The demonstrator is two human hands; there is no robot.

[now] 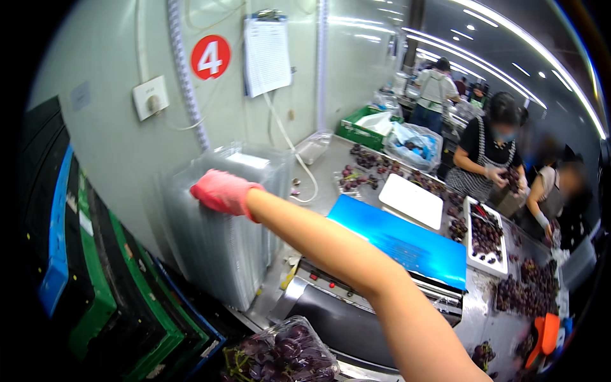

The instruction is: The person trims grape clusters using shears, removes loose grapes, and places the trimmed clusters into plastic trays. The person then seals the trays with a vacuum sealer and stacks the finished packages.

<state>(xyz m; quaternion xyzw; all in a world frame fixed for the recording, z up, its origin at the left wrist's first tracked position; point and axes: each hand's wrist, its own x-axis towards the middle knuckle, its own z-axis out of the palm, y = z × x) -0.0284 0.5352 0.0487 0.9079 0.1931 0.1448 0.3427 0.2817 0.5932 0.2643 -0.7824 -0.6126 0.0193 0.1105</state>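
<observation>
My right hand point(224, 193), in a pink glove, reaches across to the left and rests against the top of a tall stack of clear plastic clamshell trays point(224, 267). Motion blur hides its fingertips, so I cannot tell whether it grips a tray. My left hand is out of view. Below my right forearm is a wrapping machine point(334, 305) with a red button and a dark front plate. A clear plastic tray of dark grapes point(296, 353), with green stems showing, lies at the bottom edge in front of me.
Stacked crates point(90, 286) stand at the left by the wall. A blue sheet point(401, 238) and white scale point(413, 200) lie beyond the machine. Loose grapes point(530, 291), a white grape box point(508, 262) and an orange-handled tool point(549, 334) are at right. Co-workers point(487, 157) stand across the table.
</observation>
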